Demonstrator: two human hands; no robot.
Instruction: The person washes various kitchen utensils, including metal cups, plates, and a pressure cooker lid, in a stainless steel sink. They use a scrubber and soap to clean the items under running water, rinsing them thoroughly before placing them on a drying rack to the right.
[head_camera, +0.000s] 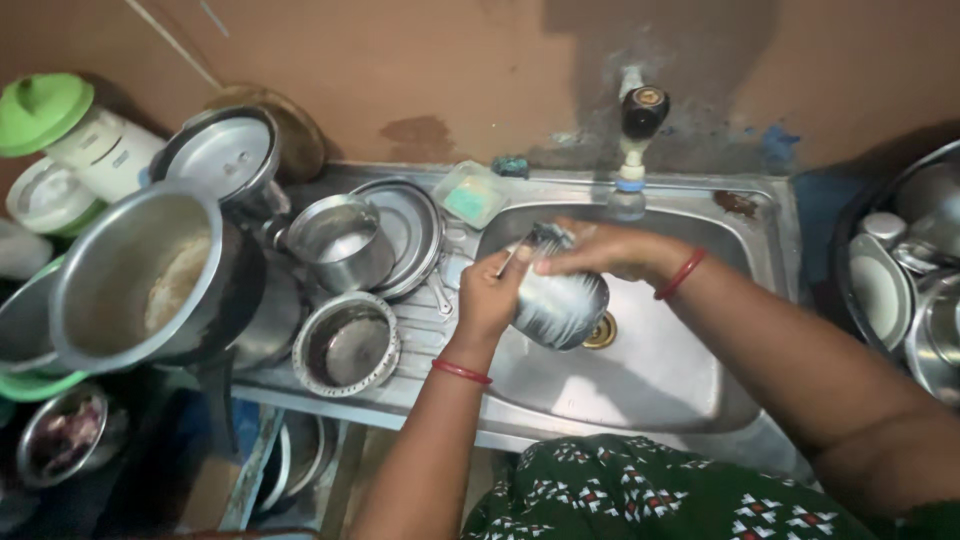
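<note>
Steel cup (560, 308) is being scrubbed over the sink (700, 390): left hand (490, 295) is clenching it, right hand (600, 250) is pressing a scrubber (548, 238); rinsing probably needs the tap (632, 150).

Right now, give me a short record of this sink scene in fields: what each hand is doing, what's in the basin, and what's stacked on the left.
Left hand: grips the steel tumbler over the basin
Right hand: on the tumbler's upper end, with a scrubber
Sink: steel basin, drain partly hidden behind the tumbler
Tap: on the wall above the basin; flow cannot tell
Drainboard: steel pot, plates, small bowl
Far left: large steel pot
</note>
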